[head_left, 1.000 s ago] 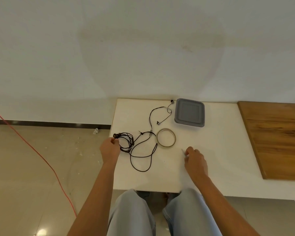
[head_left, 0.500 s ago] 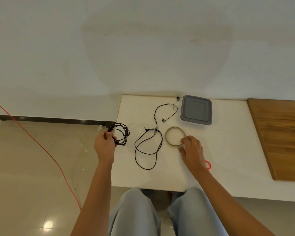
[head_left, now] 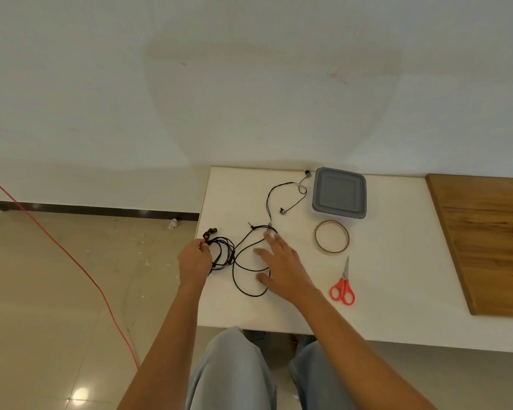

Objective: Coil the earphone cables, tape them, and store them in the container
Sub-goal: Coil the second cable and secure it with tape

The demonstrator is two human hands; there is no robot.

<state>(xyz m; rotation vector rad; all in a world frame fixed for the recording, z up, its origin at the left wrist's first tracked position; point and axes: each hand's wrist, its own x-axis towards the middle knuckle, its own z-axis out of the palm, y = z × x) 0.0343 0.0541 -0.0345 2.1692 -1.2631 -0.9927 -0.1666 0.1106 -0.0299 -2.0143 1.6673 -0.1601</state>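
While my left grip [head_left: 194, 260] pinches the coiled earphone bundle [head_left: 221, 250] at the left edge of the tabletop [head_left: 397, 291], my right grip [head_left: 282, 261] lies open, fingers spread flat over the loose earphone cable [head_left: 268, 204], whose far end reaches the lidded grey container [head_left: 339, 192]. Risks, as I judge them: the two cables run just beside each other, perhaps crossing, so lifting one may snag the other; the untaped coil may spring apart or slip off the edge. Tape roll [head_left: 317, 236] and red scissors [head_left: 342, 287] lie right of both grips
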